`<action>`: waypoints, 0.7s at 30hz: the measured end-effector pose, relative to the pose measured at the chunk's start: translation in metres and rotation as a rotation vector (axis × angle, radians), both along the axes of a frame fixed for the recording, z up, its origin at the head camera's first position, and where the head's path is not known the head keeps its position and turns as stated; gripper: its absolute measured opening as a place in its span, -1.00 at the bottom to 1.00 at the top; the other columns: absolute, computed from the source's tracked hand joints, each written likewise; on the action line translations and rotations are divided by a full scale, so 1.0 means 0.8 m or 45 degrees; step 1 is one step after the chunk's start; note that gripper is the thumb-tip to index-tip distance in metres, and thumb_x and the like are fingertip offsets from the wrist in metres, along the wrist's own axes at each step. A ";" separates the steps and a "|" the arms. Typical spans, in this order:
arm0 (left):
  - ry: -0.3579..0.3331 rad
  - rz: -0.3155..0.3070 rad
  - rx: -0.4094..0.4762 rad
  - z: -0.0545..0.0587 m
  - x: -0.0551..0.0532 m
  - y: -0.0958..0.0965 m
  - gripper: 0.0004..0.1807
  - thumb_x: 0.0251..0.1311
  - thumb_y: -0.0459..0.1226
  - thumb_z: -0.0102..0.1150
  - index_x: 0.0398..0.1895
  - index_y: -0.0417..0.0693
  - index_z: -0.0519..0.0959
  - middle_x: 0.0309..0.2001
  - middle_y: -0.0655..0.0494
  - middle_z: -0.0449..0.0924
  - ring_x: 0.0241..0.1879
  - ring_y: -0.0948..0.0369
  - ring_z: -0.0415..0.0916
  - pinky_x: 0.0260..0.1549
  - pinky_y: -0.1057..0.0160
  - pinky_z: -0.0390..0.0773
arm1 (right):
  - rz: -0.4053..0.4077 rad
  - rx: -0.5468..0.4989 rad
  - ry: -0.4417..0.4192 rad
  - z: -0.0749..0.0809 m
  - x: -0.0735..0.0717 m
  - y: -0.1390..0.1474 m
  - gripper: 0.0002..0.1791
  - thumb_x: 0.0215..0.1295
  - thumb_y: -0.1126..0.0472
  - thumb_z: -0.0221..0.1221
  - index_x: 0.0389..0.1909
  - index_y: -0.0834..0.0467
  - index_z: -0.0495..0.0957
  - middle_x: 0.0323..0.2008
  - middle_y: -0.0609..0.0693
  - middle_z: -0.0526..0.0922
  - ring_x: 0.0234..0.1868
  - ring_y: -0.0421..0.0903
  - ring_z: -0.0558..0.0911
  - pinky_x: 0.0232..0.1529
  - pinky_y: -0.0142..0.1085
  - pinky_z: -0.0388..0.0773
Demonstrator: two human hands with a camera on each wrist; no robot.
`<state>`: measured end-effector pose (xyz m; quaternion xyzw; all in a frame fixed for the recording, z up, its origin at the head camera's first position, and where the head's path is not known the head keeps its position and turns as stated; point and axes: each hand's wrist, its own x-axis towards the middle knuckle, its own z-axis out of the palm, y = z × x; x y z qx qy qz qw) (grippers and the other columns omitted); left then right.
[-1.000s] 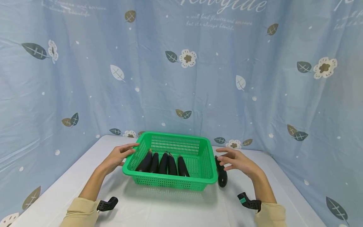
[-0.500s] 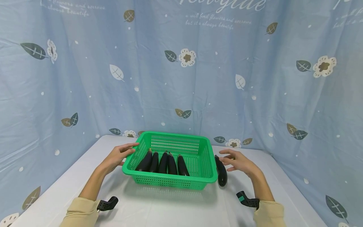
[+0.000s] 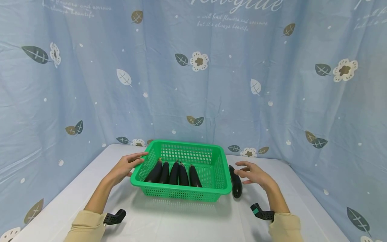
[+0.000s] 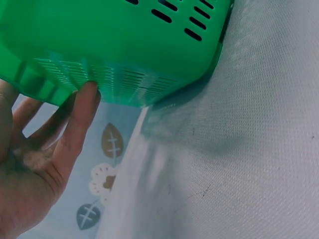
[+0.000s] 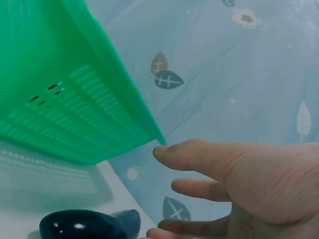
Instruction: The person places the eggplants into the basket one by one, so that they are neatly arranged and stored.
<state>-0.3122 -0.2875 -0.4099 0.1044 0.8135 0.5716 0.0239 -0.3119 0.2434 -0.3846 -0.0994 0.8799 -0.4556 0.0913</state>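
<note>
A green perforated plastic basket [image 3: 181, 194] stands on the white table, with several dark eggplants [image 3: 173, 174] lying side by side inside it. My left hand [image 3: 122, 168] is at the basket's left side, its fairly straight fingers touching the rim and outer wall. In the left wrist view one fingertip [image 4: 88, 88] meets the slotted wall. A single eggplant [image 3: 237, 186] lies on the table just outside the basket's right side. Beside it, my right hand [image 3: 253, 174] hovers with loosely bent fingers, holding nothing. The right wrist view shows this hand apart from the basket.
A blue curtain [image 3: 193, 87] with leaf and flower prints hangs behind and at both sides of the white table [image 3: 181, 225]. Black wrist cameras sit on both wrists, the left one [image 3: 115, 217] low over the table.
My right hand has drawn slightly to the right, away from the basket rim, and uncovers more of the single eggplant. The left hand and the basket stay in place.
</note>
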 end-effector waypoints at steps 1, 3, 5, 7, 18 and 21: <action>0.001 -0.002 0.004 0.000 0.000 0.000 -0.36 0.40 0.04 0.07 0.48 0.08 0.27 0.51 -0.16 0.12 0.45 -0.25 0.12 -0.04 -0.12 0.64 | -0.009 0.006 -0.005 -0.002 -0.001 0.000 -0.26 0.33 -0.06 0.23 0.40 0.23 0.27 0.26 0.38 0.42 0.20 0.25 0.53 -0.04 -0.06 0.68; 0.000 -0.001 0.008 -0.001 0.000 0.000 -0.36 0.40 0.03 0.07 0.48 0.08 0.27 0.51 -0.17 0.12 0.45 -0.25 0.12 -0.05 -0.11 0.65 | -0.029 0.035 -0.007 -0.008 -0.003 0.001 -0.26 0.32 -0.05 0.25 0.39 0.22 0.29 0.25 0.39 0.43 0.19 0.23 0.55 -0.07 -0.08 0.69; 0.002 0.003 0.000 -0.001 0.000 0.000 -0.37 0.40 0.03 0.07 0.47 0.08 0.28 0.51 -0.17 0.12 0.45 -0.25 0.12 -0.04 -0.13 0.64 | -0.037 0.074 -0.002 -0.012 -0.006 0.001 -0.27 0.32 -0.05 0.24 0.39 0.23 0.28 0.25 0.41 0.43 0.16 0.21 0.58 -0.12 -0.11 0.70; 0.002 0.007 -0.010 -0.001 0.000 0.000 -0.37 0.40 0.03 0.07 0.47 0.09 0.28 0.50 -0.18 0.13 0.45 -0.25 0.12 -0.03 -0.15 0.63 | -0.051 0.113 0.007 -0.015 -0.008 0.000 -0.27 0.32 -0.04 0.24 0.39 0.23 0.28 0.24 0.43 0.43 0.12 0.21 0.60 -0.18 -0.14 0.70; 0.016 0.000 -0.019 -0.002 -0.003 -0.002 -0.35 0.39 0.06 0.06 0.48 0.10 0.27 0.51 -0.16 0.11 0.46 -0.25 0.10 -0.02 -0.16 0.62 | -0.122 0.250 -0.013 -0.023 -0.010 -0.009 -0.21 0.27 0.02 0.27 0.40 0.31 0.22 0.14 0.40 0.49 -0.13 0.06 0.62 -0.29 -0.13 0.70; 0.015 0.000 -0.025 -0.002 -0.003 -0.002 -0.35 0.39 0.06 0.06 0.48 0.10 0.27 0.51 -0.16 0.11 0.46 -0.25 0.10 -0.02 -0.15 0.62 | -0.139 0.248 -0.034 -0.027 -0.011 -0.011 -0.19 0.25 0.02 0.28 0.40 0.31 0.22 0.06 0.34 0.54 -0.18 0.01 0.63 -0.30 -0.14 0.71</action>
